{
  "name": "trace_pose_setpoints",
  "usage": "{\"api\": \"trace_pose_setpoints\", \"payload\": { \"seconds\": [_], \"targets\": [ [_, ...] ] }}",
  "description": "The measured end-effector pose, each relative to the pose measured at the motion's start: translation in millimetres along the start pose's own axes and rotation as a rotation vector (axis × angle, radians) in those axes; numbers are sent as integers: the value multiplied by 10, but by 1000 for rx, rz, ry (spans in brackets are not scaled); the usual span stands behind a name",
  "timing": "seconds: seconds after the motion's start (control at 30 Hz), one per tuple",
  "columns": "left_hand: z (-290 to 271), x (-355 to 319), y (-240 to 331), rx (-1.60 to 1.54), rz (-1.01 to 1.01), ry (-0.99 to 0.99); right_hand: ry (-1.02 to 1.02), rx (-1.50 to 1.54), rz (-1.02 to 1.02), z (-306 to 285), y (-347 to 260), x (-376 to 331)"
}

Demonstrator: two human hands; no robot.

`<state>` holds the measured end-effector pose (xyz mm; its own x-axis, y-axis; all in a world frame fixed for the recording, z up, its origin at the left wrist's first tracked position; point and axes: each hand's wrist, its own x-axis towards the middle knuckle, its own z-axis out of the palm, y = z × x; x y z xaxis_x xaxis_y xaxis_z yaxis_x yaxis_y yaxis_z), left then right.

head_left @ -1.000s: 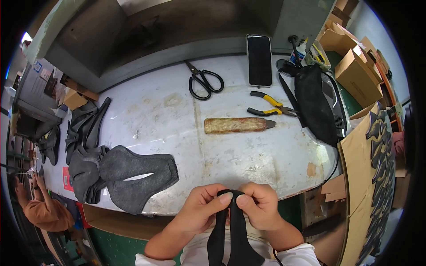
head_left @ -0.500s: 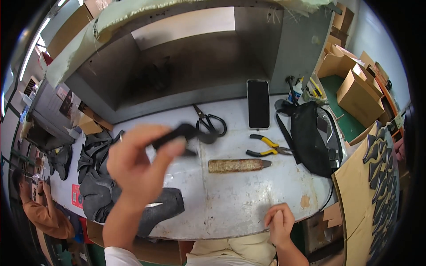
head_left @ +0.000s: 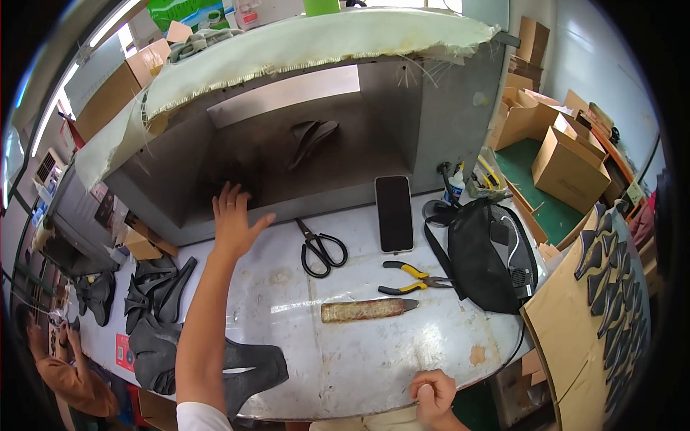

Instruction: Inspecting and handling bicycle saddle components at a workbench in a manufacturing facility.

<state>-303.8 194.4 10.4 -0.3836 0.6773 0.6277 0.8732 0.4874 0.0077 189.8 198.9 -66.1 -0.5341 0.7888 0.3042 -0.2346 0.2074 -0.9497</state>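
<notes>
Reaching with fingers spread, the left hand (head_left: 233, 219) nears the dark pieces (head_left: 310, 138) in the grey booth, the right hand (head_left: 431, 391) fisted at the tabletop (head_left: 359, 352) edge, brown cartons (head_left: 568, 161) stacked right.

Scuffed metal table (head_left: 345, 345), matt fabric pieces (head_left: 154, 337)

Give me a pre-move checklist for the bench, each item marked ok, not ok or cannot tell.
1. Left hand empty: ok, fingers spread open at the back compartment's edge.
2. Right hand empty: cannot tell, it is curled at the table's front edge.
3. Dark piece fully inside the compartment: ok, lying deep on its floor.
4. Scissors out of the left arm's way: ok, lying to its right.
5. Pliers and flat tool lying flat: ok.
6. Stack of dark cut pieces within reach: ok, beside the left forearm.
</notes>
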Motion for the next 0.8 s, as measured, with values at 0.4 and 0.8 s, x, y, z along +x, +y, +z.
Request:
{"api": "trace_pose_setpoints", "payload": {
  "seconds": [0.4, 0.8],
  "targets": [
    [-1653, -877, 630, -1326, -301, 820, -47, -31, 153, 69, -84, 54],
    [-1974, -2189, 1587, -1670, -755, -882, -423, 90, 199, 843, -729, 426]
  ]
}}
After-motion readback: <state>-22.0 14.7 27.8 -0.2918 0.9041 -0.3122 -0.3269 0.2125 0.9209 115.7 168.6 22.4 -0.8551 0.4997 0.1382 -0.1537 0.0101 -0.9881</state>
